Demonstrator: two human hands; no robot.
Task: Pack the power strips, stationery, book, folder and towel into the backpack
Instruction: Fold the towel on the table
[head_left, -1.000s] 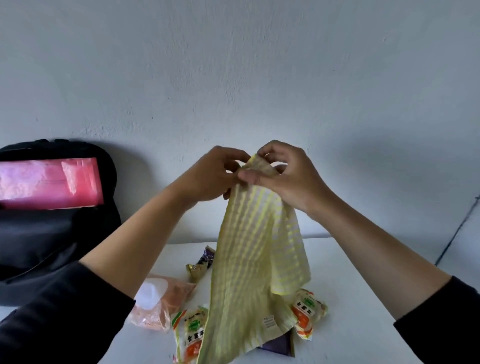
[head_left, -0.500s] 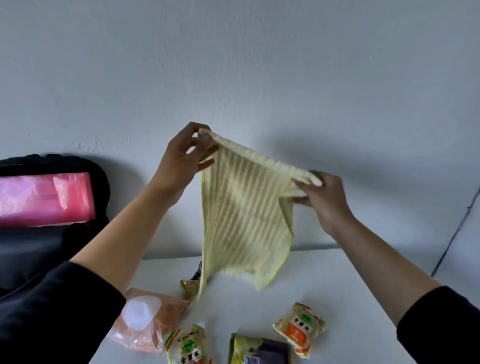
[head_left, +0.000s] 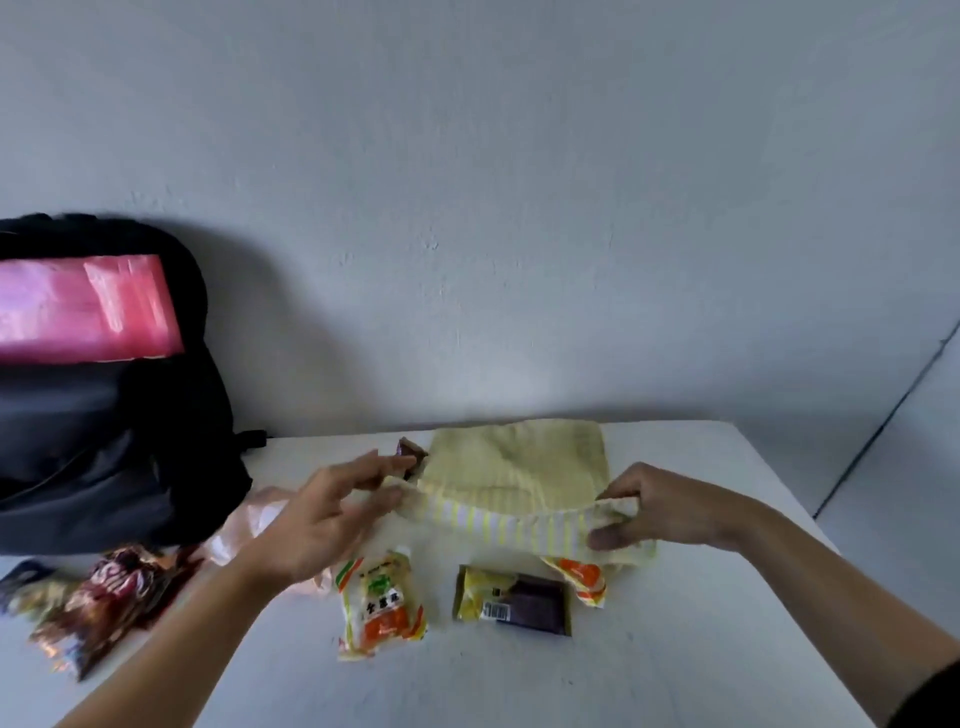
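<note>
A yellow-and-white striped towel (head_left: 519, 467) lies spread on the white table (head_left: 675, 649) near the wall. My right hand (head_left: 660, 506) pinches its near right corner between thumb and fingers. My left hand (head_left: 322, 514) is at the towel's near left edge with fingers spread and relaxed; whether it still touches the cloth is unclear. The black backpack (head_left: 104, 441) stands open at the left against the wall, with a pink plastic folder (head_left: 83, 306) sticking out of its top.
Snack packets lie in front of the towel: an orange-and-white one (head_left: 382, 603), a dark purple one (head_left: 514, 600) and another orange one (head_left: 584, 577) half under the towel. A pinkish bag (head_left: 244, 525) lies under my left wrist. Shiny wrappers (head_left: 98, 603) sit by the backpack.
The towel, held up and stretched in the air before, now lies on the table. Both hands came down with it, and my left hand has opened its fingers.
</note>
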